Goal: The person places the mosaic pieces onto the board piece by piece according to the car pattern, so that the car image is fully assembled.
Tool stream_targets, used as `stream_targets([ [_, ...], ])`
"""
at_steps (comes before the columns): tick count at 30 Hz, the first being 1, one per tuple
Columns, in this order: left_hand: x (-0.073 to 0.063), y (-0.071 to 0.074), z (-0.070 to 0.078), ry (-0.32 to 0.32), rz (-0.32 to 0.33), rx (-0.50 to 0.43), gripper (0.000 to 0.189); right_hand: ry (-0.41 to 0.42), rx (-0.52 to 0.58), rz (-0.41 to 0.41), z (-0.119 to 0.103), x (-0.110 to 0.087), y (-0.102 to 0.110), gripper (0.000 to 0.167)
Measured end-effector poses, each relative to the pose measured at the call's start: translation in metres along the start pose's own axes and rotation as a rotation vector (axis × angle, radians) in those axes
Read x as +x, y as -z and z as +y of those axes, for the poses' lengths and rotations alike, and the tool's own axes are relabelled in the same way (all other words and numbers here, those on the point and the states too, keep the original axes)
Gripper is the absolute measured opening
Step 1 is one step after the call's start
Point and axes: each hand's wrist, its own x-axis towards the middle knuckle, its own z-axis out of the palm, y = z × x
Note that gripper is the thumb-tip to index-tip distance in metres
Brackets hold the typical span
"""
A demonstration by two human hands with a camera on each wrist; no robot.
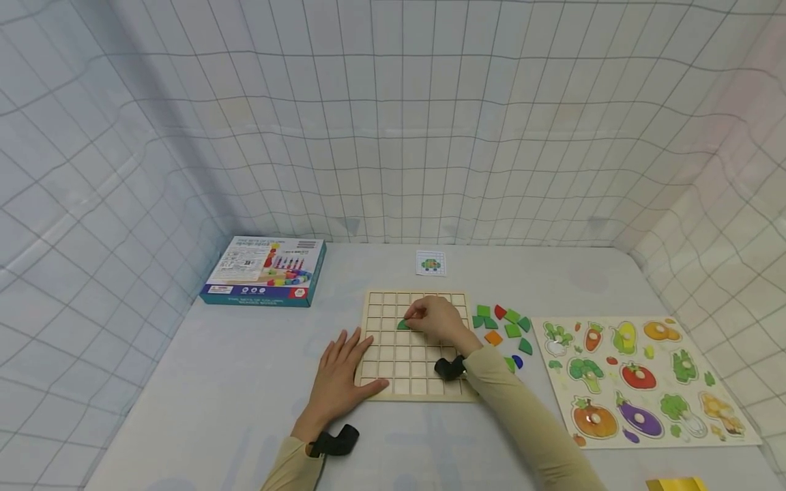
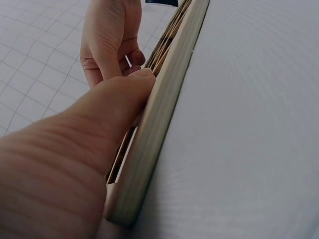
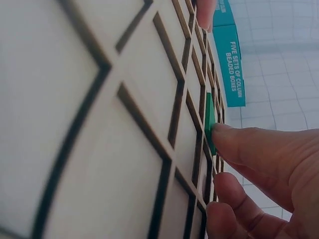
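R hand (image 1: 437, 319) pinching green pc (image 1: 402, 325) on grid bd (image 1: 419, 387), far half, sl. L of ctr. L hand (image 1: 338, 378), fingers apart, on bd's near-L edge. Loose pcs (image 1: 512, 331) R of bd.

Over my feed I make out a booth-like workspace, its white table (image 1: 215, 389) walled on three sides by grid-patterned sheeting (image 1: 405, 143).

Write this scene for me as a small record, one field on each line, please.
Left hand: on the left edge of the grid board
Right hand: pinches a green piece at the board
Loose pieces: mostly green, right of the board
Picture card: beyond the board
Box: left of the card
Vegetable puzzle: right of the loose pieces
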Motion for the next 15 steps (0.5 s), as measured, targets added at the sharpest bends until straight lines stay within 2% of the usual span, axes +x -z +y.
stream_targets([
  [6,0.000,-0.001,-0.001,-0.001,0.002,-0.003,0.085,-0.015,-0.007,-0.011,0.000,-0.003,0.002,0.004],
  [15,0.000,0.000,-0.001,0.004,-0.004,0.000,0.085,0.020,0.029,-0.045,0.002,-0.012,0.007,0.013],
])
